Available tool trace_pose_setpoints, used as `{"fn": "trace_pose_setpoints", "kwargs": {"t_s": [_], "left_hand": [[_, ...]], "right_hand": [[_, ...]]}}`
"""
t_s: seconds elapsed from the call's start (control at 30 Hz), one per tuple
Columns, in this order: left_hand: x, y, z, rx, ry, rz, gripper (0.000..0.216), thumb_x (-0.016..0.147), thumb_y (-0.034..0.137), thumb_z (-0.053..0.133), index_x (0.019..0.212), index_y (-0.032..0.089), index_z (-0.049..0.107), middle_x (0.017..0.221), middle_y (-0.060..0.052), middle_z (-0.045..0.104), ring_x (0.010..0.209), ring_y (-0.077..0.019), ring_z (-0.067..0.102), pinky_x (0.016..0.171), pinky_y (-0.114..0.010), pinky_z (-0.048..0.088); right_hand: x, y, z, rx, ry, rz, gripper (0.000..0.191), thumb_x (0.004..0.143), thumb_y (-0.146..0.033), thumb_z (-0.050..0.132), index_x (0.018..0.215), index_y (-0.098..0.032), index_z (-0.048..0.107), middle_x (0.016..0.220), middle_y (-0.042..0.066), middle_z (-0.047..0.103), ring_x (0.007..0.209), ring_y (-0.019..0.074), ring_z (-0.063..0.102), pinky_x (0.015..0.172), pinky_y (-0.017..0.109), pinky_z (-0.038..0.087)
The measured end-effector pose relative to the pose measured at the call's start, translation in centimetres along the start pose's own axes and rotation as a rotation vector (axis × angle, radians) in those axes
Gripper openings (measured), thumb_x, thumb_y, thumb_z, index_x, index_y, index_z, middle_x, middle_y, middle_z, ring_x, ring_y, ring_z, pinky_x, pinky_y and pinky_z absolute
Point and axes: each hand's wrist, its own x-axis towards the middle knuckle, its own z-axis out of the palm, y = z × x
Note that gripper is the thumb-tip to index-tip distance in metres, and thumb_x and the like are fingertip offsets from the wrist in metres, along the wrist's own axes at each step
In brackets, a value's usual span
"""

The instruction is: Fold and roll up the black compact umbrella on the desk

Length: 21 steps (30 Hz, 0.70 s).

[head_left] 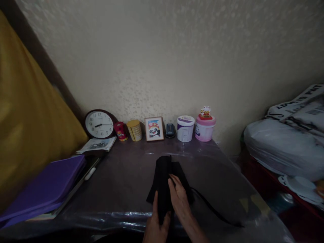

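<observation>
A piece of black cloth (163,179), partly folded over on itself, lies near the front of the table. From its right side a long thin black strap (215,211) trails across the tabletop to the right. My left hand (156,227) grips the near end of the folded part, forefinger along its left side and thumb on its right. My right hand (179,195) is closed at the right edge of the fold, its fingertips partly hidden against the dark fabric. Darkness makes the layers hard to tell apart.
Along the wall stand a clock (99,125), a red can (120,131), a yellow tin (135,131), a framed panda picture (154,129), a small dark blue object (170,130) and two tubs (185,130). Purple folders (48,189) lie left; bagged items (283,145) are right.
</observation>
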Motion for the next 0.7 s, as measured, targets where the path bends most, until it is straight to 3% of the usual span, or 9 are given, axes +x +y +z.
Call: {"fn": "trace_pose_setpoints", "kwargs": {"t_s": [0.2, 0.43, 0.7], "left_hand": [[-0.2, 0.3, -0.2, 0.076, -0.005, 0.006, 0.073, 0.083, 0.033, 0.047, 0.141, 0.011, 0.009, 0.123, -0.017, 0.055, 0.114, -0.0231, 0.053, 0.096, -0.034, 0.038], [-0.2, 0.3, -0.3, 0.081, -0.029, -0.011, 0.076, 0.08, 0.033, 0.047, 0.141, 0.009, 0.008, 0.124, -0.018, 0.055, 0.112, -0.0244, 0.054, 0.095, -0.033, 0.038], [-0.1, -0.3, -0.5, 0.062, -0.085, -0.005, 0.073, 0.076, 0.025, 0.044, 0.139, 0.004, 0.011, 0.123, -0.017, 0.055, 0.112, -0.0208, 0.053, 0.093, -0.028, 0.038]], "right_hand": [[-0.1, -0.5, 1.4, -0.2, -0.049, -0.117, 0.036, 0.089, -0.035, 0.035, 0.11, -0.02, 0.06, 0.1, 0.006, 0.058, 0.092, 0.0148, 0.058, 0.083, 0.025, 0.046], [-0.7, -1.8, 1.8, -0.584, -0.169, -0.268, 0.033, 0.089, -0.027, 0.036, 0.108, -0.019, 0.061, 0.092, 0.009, 0.06, 0.089, 0.0213, 0.056, 0.082, 0.034, 0.045], [-1.3, -3.2, 1.1, -0.57, -0.312, -0.281, 0.025, 0.085, -0.029, 0.046, 0.103, -0.022, 0.063, 0.093, 0.005, 0.064, 0.091, 0.0199, 0.058, 0.093, 0.035, 0.039]]}}
